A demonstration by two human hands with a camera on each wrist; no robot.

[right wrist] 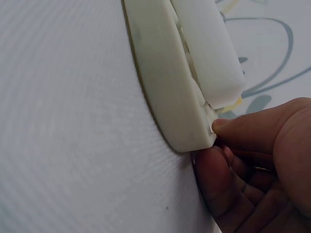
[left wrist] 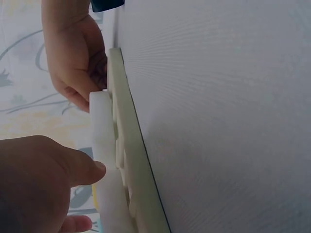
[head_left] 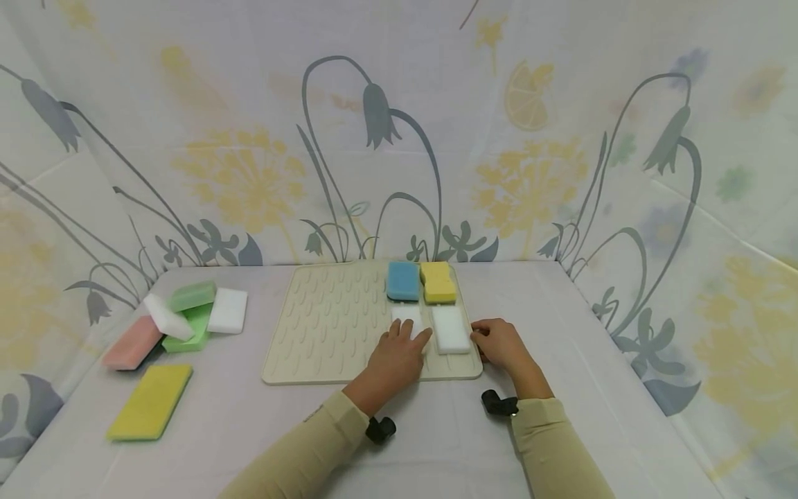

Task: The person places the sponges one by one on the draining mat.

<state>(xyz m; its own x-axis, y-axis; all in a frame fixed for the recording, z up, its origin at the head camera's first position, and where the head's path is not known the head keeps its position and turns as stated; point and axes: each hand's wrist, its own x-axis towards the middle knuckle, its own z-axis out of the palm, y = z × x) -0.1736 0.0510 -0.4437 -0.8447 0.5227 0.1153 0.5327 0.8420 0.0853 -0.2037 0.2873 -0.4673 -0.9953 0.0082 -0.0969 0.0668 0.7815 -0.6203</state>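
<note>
Mat (head_left: 324, 326) on the surface (head_left: 442, 430) seems mid-straightening, right hand (head_left: 501, 344) pinching its right edge, left hand (head_left: 396, 355) loosely spread over a white sponge (head_left: 409, 312); next, I'd guess, calls for a gentle release.

Your table (head_left: 598, 333) shows a white surface, slightly creased. Directly on it, at the centre towards the far edge, you have a cream ridged mat (head_left: 330, 339), lying flat. Well apart at your left is a heap: a pink sponge (head_left: 134, 343) with a dark underside and a bright green sponge (head_left: 199, 331) rest on the surface; full contact of a white block (head_left: 228, 310) cannot be confirmed. Nearer you, a yellow pad (head_left: 149, 405) lies flat, separate from the heap.
</note>
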